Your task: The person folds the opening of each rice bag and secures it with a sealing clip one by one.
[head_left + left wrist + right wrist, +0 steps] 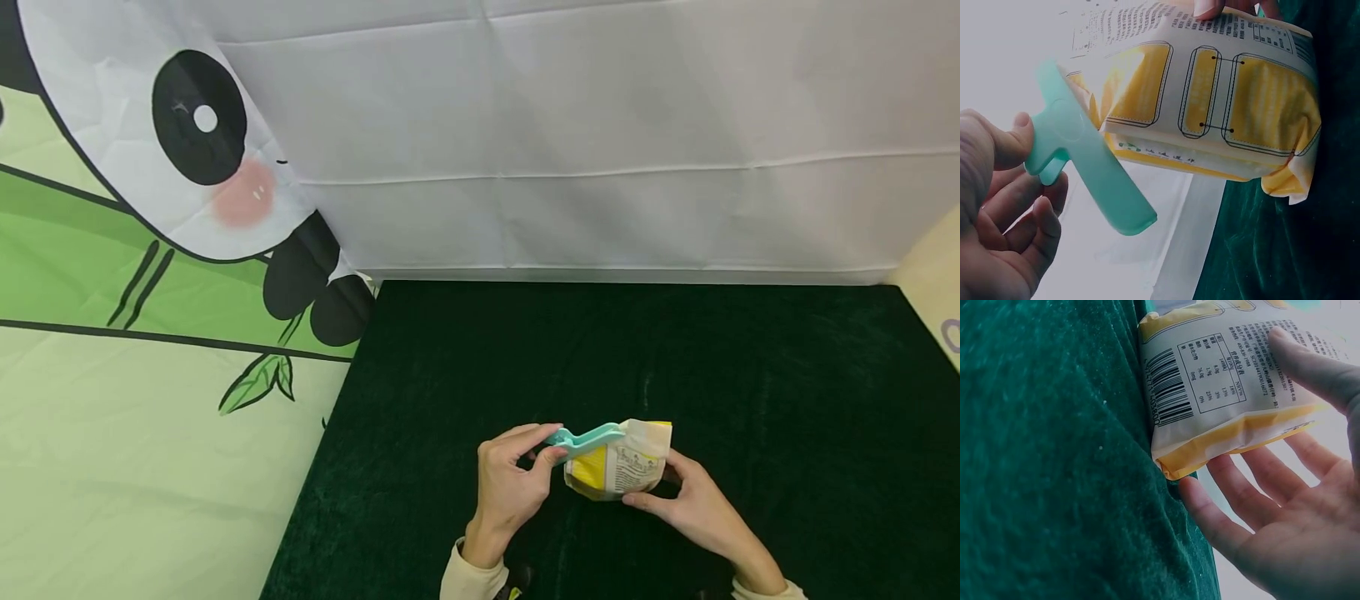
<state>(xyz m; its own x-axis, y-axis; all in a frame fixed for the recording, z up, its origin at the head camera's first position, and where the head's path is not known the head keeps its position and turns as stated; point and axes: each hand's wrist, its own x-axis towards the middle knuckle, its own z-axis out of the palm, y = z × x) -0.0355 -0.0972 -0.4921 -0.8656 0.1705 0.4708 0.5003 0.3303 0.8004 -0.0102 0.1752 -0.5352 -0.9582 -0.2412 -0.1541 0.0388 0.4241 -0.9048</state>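
Note:
A yellow and white food packet (626,462), printed with a barcode and small text, is held up over the dark green cloth. My right hand (693,508) grips its side, thumb on the printed face and fingers underneath, as the right wrist view shows. My left hand (513,479) pinches the handle end of a turquoise bag clip (588,439) between thumb and fingers. The clip's long bar (1107,181) lies at the end of the packet in the left wrist view. In the head view its jaws overlap the packet's upper left edge.
The dark green velvety cloth (600,350) covers the table. Behind it hangs a creased white sheet (600,125), and a panda-printed backdrop (187,292) is at the left. A small dark object (517,579) shows near the left sleeve at the bottom edge.

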